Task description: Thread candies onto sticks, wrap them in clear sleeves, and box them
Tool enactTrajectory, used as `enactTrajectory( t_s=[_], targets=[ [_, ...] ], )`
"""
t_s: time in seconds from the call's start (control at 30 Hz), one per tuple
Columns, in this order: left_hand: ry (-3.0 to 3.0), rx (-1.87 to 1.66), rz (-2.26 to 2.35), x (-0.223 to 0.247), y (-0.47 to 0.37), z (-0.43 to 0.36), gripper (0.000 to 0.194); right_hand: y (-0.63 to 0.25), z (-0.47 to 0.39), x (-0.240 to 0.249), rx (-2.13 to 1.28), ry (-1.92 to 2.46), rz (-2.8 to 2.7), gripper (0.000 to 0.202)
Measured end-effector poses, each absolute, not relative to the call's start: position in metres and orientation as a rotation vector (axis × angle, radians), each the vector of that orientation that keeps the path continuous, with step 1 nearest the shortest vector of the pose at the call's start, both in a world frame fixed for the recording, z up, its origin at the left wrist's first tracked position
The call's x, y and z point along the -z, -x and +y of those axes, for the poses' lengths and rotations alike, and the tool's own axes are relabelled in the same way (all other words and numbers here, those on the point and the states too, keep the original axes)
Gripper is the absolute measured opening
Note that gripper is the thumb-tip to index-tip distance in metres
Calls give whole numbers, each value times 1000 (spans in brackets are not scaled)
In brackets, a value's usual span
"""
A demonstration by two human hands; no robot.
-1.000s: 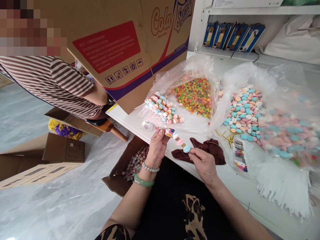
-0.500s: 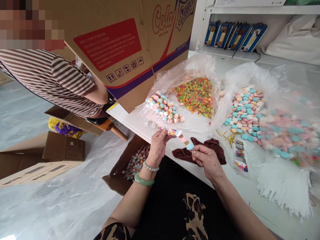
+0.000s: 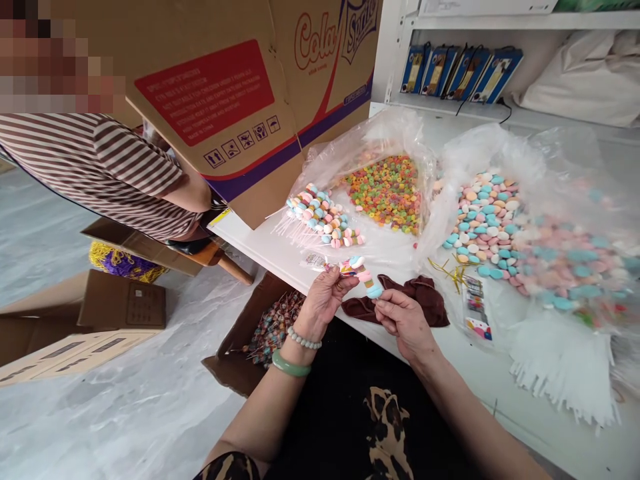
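Fingers of the left hand (image 3: pixel 323 303) pinch a wrapper (image 3: pixel 315 261); beyond is a pile of sweets (image 3: pixel 327 219), near the worktop's (image 3: pixel 238 235) left corner. Beside the front edge, a candy stick (image 3: pixel 371 289) slants down to the right hand's (image 3: pixel 407 323) pinch, seemingly steadied from both ends. Cloth (image 3: pixel 431 300) lies just behind, handy.

floor (image 3: pixel 125 413): pale, grey-veined | table (image 3: pixel 560 437): white | shelving (image 3: pixel 465 23): white, beyond table | wooden seat (image 3: pixel 214 256): left
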State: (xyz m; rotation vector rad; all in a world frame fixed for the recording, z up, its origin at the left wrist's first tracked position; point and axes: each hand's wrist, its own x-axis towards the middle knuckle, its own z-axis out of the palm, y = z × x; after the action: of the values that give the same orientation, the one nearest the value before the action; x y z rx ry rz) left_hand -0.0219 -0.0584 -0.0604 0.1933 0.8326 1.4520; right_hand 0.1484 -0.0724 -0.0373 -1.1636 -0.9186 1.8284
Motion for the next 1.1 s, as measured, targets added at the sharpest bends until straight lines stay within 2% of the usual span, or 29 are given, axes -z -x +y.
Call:
enactTrajectory(
  t_s=[0.33,0.5,0.73,0.93,1.03,1.1],
  targets=[
    [22,-1494,866,58,25,-57,13,-156,-73,40,-1665,1193,-1040,19],
    [9,-1480,856,54,25,-57,17,-157,-74,40,-1621,1211,-1163,18],
    [-94,-1554,831,59,29,-57,13,-162,-74,41,-1427,1327,-1459,16],
    [-293,-1608,829,63,39,-58,20,-168,-69,42,-1415,1370,-1599,15],
    [-475,-1524,905,60,47,-59,23,-174,-66,45,-1409,1367,-1711,14],
    [-557,-1453,969,58,51,-60,24,-177,-66,47,-1233,1360,-1839,15]
  ],
)
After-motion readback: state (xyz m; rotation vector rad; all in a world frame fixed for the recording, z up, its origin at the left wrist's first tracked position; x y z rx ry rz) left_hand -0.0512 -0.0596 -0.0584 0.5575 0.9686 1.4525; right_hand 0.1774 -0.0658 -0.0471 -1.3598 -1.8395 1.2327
